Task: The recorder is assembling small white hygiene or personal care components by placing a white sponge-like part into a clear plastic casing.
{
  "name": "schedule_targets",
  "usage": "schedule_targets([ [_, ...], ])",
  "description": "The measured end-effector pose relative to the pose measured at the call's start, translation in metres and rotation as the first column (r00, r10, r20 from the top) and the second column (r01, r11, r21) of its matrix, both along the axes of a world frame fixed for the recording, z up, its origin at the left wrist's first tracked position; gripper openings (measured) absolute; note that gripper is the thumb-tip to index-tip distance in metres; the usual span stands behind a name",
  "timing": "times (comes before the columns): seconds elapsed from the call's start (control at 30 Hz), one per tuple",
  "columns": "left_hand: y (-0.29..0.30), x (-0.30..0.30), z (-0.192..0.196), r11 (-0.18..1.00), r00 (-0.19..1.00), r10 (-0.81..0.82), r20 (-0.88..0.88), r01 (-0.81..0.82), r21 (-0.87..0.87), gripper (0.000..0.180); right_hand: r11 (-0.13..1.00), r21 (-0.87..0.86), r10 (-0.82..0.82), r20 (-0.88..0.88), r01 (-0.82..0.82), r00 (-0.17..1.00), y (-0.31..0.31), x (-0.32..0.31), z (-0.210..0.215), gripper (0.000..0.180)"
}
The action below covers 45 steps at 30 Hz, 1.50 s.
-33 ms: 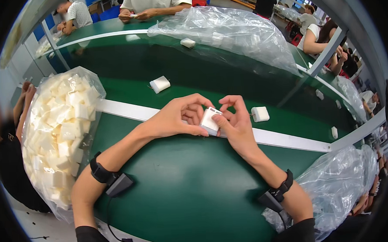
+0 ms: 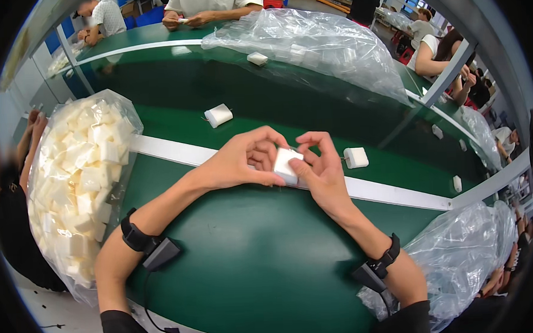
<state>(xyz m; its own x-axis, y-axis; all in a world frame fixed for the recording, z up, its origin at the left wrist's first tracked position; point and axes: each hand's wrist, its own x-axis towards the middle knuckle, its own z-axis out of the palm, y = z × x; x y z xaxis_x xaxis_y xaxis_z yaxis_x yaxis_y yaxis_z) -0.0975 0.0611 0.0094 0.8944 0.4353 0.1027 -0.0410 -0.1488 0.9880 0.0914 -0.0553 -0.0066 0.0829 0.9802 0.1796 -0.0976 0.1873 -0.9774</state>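
A small white power adapter (image 2: 287, 166) with a boxy body is held up between my two hands, above the white rail. My left hand (image 2: 251, 160) pinches its left side, thumb below and fingers curled above. The thumb of my right hand (image 2: 323, 171) presses on the adapter's face, with the other fingers curled behind it. On the green conveyor belt just past my hands lie two similar white adapters, one to the left (image 2: 219, 115) and another to the right (image 2: 356, 157), each with thin metal prongs.
A clear bag (image 2: 83, 180) full of white blocks stands at my left. Crumpled clear plastic (image 2: 455, 265) lies at the right, and more plastic sheeting (image 2: 309, 48) covers the far side. The white rail (image 2: 393, 198) divides my green worktop (image 2: 252, 256) from the belt. Co-workers sit around.
The adapter has turned slightly in my fingers, so its slotted end shows less than before. My right index finger has shifted a little. The whole view has slid slightly.
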Motion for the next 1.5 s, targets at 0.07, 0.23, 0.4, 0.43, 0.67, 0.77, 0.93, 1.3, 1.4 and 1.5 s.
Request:
schedule_targets([
  [0.07,0.002,-0.002,0.0,1.0,1.0,0.018,0.005,-0.018,-0.023,0.054,0.993,0.076,0.089,0.033,-0.091,0.995,-0.001,-0.003,-0.001,0.049],
  [0.23,-0.005,0.003,0.004,0.996,0.998,0.047,0.038,-0.044,-0.08,0.049,0.989,0.11,0.095,0.066,-0.102,0.993,-0.002,0.002,0.0,0.051],
  [0.4,-0.006,0.004,-0.002,0.993,0.994,0.07,0.09,-0.06,-0.107,0.047,0.984,0.175,0.011,0.173,-0.041,0.985,-0.002,-0.003,0.005,0.051],
  [0.43,-0.008,0.004,-0.002,0.991,0.989,0.08,0.124,-0.066,-0.114,0.046,0.985,0.17,0.011,0.183,-0.042,0.983,-0.002,-0.002,0.005,0.051],
  [0.67,-0.014,0.004,0.004,0.973,0.986,0.086,0.145,-0.052,-0.225,0.044,0.911,0.405,-0.263,0.418,0.081,0.869,-0.001,-0.003,0.001,0.053],
  [0.77,-0.01,0.008,-0.003,0.99,0.977,0.073,0.2,-0.046,-0.136,0.051,0.885,0.46,-0.299,0.443,0.072,0.845,0.003,0.003,-0.004,0.057],
  [0.93,-0.005,0.007,-0.008,0.997,0.966,0.031,0.255,-0.012,-0.075,0.068,0.889,0.452,-0.298,0.463,0.066,0.835,0.002,0.003,-0.002,0.064],
  [1.3,-0.001,0.004,-0.005,0.998,0.972,0.012,0.236,0.005,-0.07,0.071,0.888,0.447,-0.367,0.537,0.112,0.759,-0.001,0.003,0.003,0.063],
  [1.4,-0.005,0.007,-0.005,0.986,0.959,0.079,0.274,-0.035,-0.162,0.068,0.922,0.384,-0.27,0.534,0.054,0.801,0.005,0.007,0.0,0.064],
  [1.5,-0.005,0.005,-0.006,0.983,0.951,0.116,0.288,-0.068,-0.171,0.064,0.907,0.422,-0.287,0.649,-0.019,0.705,0.007,0.008,-0.002,0.066],
])
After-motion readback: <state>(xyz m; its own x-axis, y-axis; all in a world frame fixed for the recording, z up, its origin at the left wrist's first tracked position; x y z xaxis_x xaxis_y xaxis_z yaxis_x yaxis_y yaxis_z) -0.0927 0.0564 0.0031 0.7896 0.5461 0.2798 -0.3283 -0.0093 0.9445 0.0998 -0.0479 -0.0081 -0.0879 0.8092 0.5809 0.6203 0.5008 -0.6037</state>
